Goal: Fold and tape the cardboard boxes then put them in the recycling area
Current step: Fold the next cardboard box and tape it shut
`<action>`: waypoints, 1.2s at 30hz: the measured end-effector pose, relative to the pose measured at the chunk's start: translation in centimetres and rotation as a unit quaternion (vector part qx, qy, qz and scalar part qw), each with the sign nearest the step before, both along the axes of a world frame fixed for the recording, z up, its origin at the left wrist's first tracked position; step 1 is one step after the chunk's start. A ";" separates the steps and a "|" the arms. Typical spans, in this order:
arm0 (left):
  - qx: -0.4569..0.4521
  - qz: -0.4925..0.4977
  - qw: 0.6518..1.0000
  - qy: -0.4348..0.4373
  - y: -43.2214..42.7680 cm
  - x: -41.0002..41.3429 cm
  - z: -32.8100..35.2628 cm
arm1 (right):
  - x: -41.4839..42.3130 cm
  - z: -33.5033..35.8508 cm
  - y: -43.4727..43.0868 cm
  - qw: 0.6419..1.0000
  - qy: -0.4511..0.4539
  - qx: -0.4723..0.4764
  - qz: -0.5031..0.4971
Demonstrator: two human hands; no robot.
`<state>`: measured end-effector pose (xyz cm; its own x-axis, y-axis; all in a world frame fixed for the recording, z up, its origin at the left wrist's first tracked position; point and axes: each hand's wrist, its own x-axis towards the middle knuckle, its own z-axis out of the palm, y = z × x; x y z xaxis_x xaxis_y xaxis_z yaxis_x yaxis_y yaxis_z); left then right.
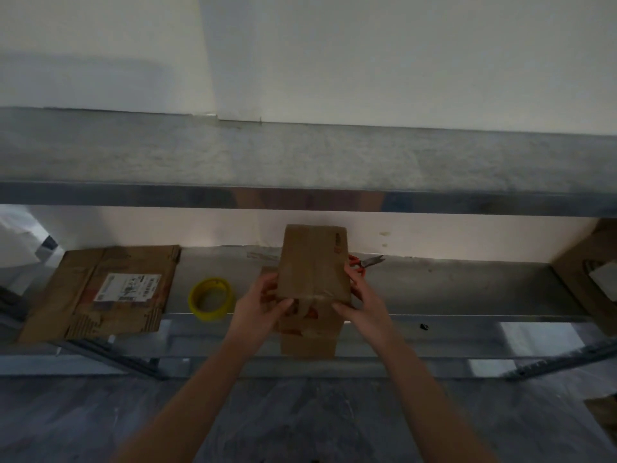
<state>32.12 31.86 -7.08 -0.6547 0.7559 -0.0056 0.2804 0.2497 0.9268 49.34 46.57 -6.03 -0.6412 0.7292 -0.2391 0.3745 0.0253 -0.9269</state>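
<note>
— Fingers of the left hand: how do they lie?

— Curled round the left side of the small brown cardboard box, thumb pressed on its near top edge. The right hand mirrors this, with its fingers wrapped round the right side and its thumb on the same edge. Both hands grasp the box.

— Where is the box?

— At the middle of the lower grey metal shelf, with its near face reaching past the shelf's front lip. Whether its base rests on the shelf cannot be told. Glossy tape runs along the top seam and over the near edge between the two thumbs.

— And around it, with the box as the dial's centre?

— At nine o'clock, near the left hand, a yellow roll of tape lies flat by the front lip. Farther out at nine o'clock, well apart, a flattened brown cardboard sheet with a white printed label overhangs the lip. At two o'clock, just behind the right hand, lie red-handled scissors, blades pointing toward three o'clock. At three o'clock, at the picture's edge, stands a larger brown cardboard box, partly cut off.

— Above and below?

— At twelve o'clock an upper grey metal shelf spans the view, with a white wall behind it. At six o'clock a grey floor lies under the forearms.
</note>
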 end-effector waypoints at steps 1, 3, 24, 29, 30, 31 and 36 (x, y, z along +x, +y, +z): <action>-0.001 0.002 1.000 -0.008 0.0 -0.2 0.1 | 0.0 0.1 -0.1 1.000 -0.003 0.010 0.002; -0.001 -0.018 1.000 -0.020 -0.3 -0.5 0.3 | 0.2 0.4 -0.3 0.998 -0.026 0.054 0.011; -0.334 -0.240 0.787 0.460 -12.1 -16.6 -3.1 | -13.9 -5.2 -16.1 0.916 -0.185 0.322 0.155; -0.314 -0.298 0.775 0.460 -10.9 -18.0 -6.6 | -15.7 -9.9 -16.8 0.914 -0.289 0.265 0.103; -0.317 -0.307 0.773 0.456 -10.6 -18.1 -7.0 | -16.1 -10.4 -16.8 0.913 -0.295 0.266 0.096; -0.322 -0.314 0.770 0.452 -10.4 -18.2 -7.5 | -16.5 -10.8 -16.8 0.910 -0.300 0.270 0.089; -0.323 -0.339 0.766 0.441 -10.1 -19.3 -9.2 | -18.3 -12.0 -16.9 0.909 -0.300 0.288 0.037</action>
